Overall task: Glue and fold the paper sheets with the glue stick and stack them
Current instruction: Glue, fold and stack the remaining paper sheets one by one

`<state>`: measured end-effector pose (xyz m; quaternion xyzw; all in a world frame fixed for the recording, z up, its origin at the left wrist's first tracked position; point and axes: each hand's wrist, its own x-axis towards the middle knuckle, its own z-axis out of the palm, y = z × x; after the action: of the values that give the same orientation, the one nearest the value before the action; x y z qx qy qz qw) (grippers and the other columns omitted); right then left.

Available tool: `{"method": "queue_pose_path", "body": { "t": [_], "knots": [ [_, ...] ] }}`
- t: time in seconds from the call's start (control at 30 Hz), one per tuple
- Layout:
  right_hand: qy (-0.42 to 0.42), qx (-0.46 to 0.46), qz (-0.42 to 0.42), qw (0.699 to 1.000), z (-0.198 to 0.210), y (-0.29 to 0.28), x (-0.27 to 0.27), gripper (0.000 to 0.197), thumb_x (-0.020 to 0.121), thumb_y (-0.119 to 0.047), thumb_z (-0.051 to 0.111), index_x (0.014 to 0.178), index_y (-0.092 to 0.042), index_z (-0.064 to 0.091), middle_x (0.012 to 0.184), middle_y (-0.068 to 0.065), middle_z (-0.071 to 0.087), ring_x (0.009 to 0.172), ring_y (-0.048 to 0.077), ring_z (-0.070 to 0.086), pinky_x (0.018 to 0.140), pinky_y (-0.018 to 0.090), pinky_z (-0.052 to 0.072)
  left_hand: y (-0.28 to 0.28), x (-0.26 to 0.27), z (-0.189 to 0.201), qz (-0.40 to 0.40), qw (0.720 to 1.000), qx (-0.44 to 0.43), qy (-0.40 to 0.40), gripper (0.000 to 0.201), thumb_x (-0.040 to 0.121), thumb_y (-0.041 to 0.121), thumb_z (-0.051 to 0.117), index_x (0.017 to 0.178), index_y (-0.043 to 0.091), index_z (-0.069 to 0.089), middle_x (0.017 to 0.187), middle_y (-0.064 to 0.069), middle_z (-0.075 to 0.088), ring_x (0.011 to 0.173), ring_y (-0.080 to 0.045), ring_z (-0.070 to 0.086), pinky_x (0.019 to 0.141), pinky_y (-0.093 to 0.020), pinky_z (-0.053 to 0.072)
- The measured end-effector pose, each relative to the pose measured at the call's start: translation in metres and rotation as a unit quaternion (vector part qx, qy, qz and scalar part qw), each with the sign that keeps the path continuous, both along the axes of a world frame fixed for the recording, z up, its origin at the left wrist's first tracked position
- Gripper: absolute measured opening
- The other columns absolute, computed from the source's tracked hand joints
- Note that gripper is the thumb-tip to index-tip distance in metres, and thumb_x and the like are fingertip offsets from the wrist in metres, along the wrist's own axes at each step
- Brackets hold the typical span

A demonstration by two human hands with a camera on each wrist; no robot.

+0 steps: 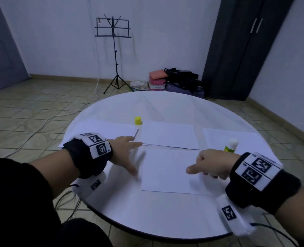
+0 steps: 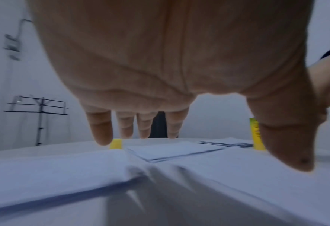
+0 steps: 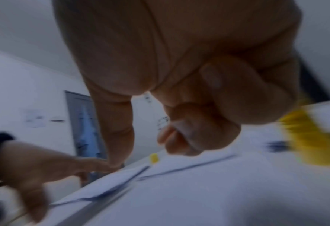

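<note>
A single white sheet lies flat at the front of the round white table. Paper stacks lie behind it at the left, the middle and the right. The uncapped glue stick stands beside the right stack, just beyond my right hand. Its yellow cap stands between the left and middle stacks. My left hand hovers with fingers spread at the sheet's left edge. My right hand hangs over the sheet's right side, fingers curled, thumb out, holding nothing.
A black music stand stands on the tiled floor behind the table. Bags and boxes lie against the wall beside a dark wardrobe. Cables run over the floor at the left.
</note>
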<state>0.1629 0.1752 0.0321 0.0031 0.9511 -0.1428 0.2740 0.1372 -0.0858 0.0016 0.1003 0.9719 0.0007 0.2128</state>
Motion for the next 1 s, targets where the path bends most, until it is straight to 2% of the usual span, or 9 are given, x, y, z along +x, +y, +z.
{"method": "queue_pose_path", "body": {
  "t": [0.1,0.27,0.4,0.5,0.6,0.73,0.8,0.93,1.0],
  "knots": [
    [0.044,-0.005,0.081,0.996,0.003,-0.052,-0.018,0.040,0.087,-0.045,0.060,0.074,-0.010,0.047,0.080,0.007,0.056,0.057,0.017,0.044,0.049,0.022,0.033,-0.040,-0.022,0.002,0.068,0.998,-0.018,0.008,0.097,0.079,0.057,0.065,0.153,0.024,0.012,0.160,-0.001,0.007,0.147,-0.019,0.008,0.117,-0.035,0.012],
    [0.121,0.050,0.149,0.980,-0.011,-0.139,-0.078,0.040,0.087,-0.047,0.059,0.075,-0.010,0.052,0.090,0.005,0.052,0.086,0.022,0.050,0.074,0.027,0.037,-0.102,-0.058,-0.001,0.151,0.986,-0.050,0.041,0.079,0.090,0.046,0.058,0.151,0.015,0.020,0.158,-0.004,0.019,0.145,-0.020,0.020,0.115,-0.030,0.021],
    [0.133,0.095,0.157,0.974,-0.021,-0.184,-0.112,0.044,0.087,-0.055,0.054,0.101,-0.013,0.057,0.114,0.011,0.057,0.105,0.027,0.055,0.088,0.033,0.042,-0.122,-0.072,-0.004,0.152,0.985,-0.084,0.014,0.062,0.088,0.045,0.061,0.141,0.017,0.045,0.144,-0.004,0.046,0.129,-0.023,0.045,0.106,-0.031,0.037],
    [0.139,0.140,0.163,0.967,-0.031,-0.198,-0.129,0.058,0.081,-0.068,0.051,0.103,-0.015,0.058,0.131,0.013,0.047,0.117,0.030,0.048,0.094,0.037,0.039,-0.128,-0.080,-0.006,0.154,0.985,-0.071,0.004,0.061,0.081,0.048,0.068,0.132,0.018,0.055,0.130,-0.002,0.058,0.118,-0.024,0.054,0.101,-0.032,0.042],
    [0.132,0.171,0.163,0.963,-0.041,-0.205,-0.146,0.064,0.073,-0.077,0.049,0.089,-0.016,0.052,0.128,0.012,0.046,0.113,0.032,0.047,0.093,0.040,0.040,-0.130,-0.085,-0.008,0.158,0.985,-0.070,0.006,0.064,0.076,0.051,0.071,0.129,0.018,0.058,0.125,-0.001,0.061,0.114,-0.024,0.057,0.098,-0.033,0.045],
    [0.118,0.195,0.177,0.957,-0.050,-0.212,-0.158,0.059,0.075,-0.074,0.051,0.069,-0.016,0.046,0.130,0.013,0.046,0.115,0.031,0.045,0.090,0.039,0.039,-0.135,-0.085,-0.009,0.168,0.982,-0.086,0.007,0.068,0.076,0.057,0.069,0.129,0.016,0.057,0.123,-0.001,0.062,0.113,-0.023,0.057,0.094,-0.032,0.045],
    [0.122,0.195,0.186,0.955,-0.053,-0.217,-0.160,0.054,0.076,-0.070,0.054,0.068,-0.017,0.046,0.116,0.012,0.049,0.114,0.029,0.043,0.086,0.038,0.039,-0.139,-0.085,-0.009,0.168,0.982,-0.090,0.006,0.068,0.075,0.058,0.069,0.127,0.016,0.058,0.119,-0.001,0.064,0.109,-0.023,0.059,0.089,-0.031,0.046],
    [0.134,0.205,0.200,0.949,-0.052,-0.227,-0.162,0.051,0.076,-0.063,0.060,0.091,-0.015,0.052,0.079,0.002,0.036,0.111,0.025,0.039,0.089,0.036,0.039,-0.141,-0.085,-0.013,0.166,0.981,-0.099,0.003,0.069,0.072,0.061,0.070,0.124,0.017,0.059,0.114,0.001,0.066,0.104,-0.021,0.061,0.081,-0.029,0.046],
    [0.123,0.225,0.206,0.944,-0.050,-0.231,-0.165,0.048,0.077,-0.063,0.060,0.076,-0.016,0.049,0.075,0.000,0.037,0.107,0.023,0.040,0.087,0.033,0.036,-0.141,-0.086,-0.014,0.162,0.981,-0.103,0.003,0.068,0.071,0.061,0.071,0.123,0.017,0.060,0.112,0.001,0.066,0.102,-0.021,0.062,0.077,-0.028,0.045]
  ]
}}
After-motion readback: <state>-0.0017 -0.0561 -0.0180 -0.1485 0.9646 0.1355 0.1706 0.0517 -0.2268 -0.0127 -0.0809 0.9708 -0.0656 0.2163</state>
